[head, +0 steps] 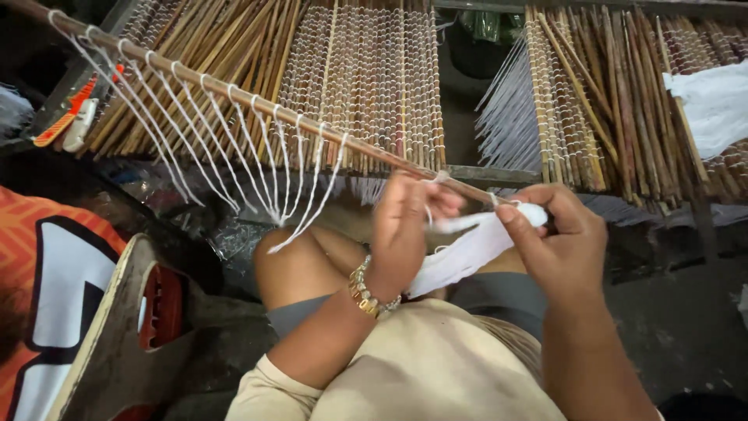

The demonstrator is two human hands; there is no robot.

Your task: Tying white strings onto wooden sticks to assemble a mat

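Note:
A long thin wooden stick (234, 95) runs from the top left down to my hands, with several white thread loops (257, 164) knotted along it and hanging below. My left hand (405, 226), with a gold bracelet on the wrist, pinches the stick and a white thread near its lower end. My right hand (557, 242) grips the stick's tip together with a bundle of white thread (467, 249) that stretches between both hands over my lap.
Racks of wooden sticks wound with white thread (366, 78) fill the top, another rack (615, 101) at right with a white cloth (713, 101). A wooden paddle-like board (117, 335) and orange patterned fabric (31, 257) lie at lower left. Orange-handled tool (70, 117) at far left.

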